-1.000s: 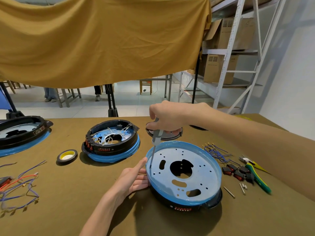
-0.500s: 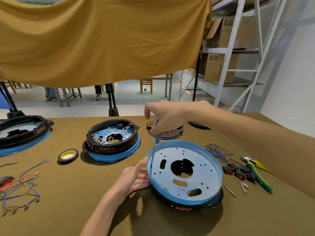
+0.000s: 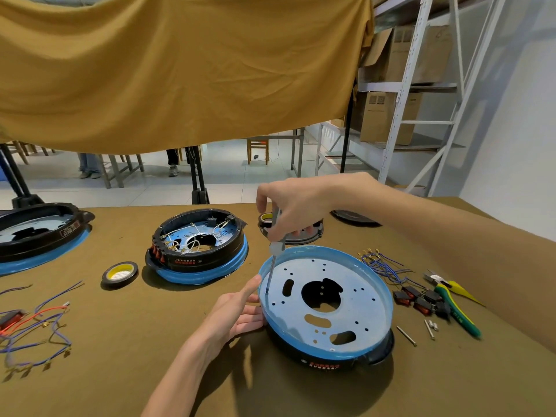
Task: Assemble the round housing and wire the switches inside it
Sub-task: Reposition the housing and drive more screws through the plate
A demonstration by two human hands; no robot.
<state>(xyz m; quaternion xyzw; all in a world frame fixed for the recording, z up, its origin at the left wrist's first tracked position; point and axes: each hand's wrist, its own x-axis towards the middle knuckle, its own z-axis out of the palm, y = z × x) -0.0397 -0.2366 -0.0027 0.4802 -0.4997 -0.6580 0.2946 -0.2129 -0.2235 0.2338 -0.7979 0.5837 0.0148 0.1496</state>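
Observation:
A round housing, black with a blue-filmed metal plate on top, lies in front of me. My right hand grips a grey screwdriver upright, its tip on the plate near the left rim. My left hand rests against the housing's left edge, thumb up on the rim, fingers straight. Black switches with red rockers and blue wires lie to the right of the housing.
A wired housing sits behind on the left, another at the far left. Tape rolls, loose wires, yellow-green pliers, small screws and a dark lid lie around. A yellow cloth hangs overhead.
My right hand has turned on the screwdriver handle, fingers regripping it. The tip stays at the same spot on the plate. My left hand holds still.

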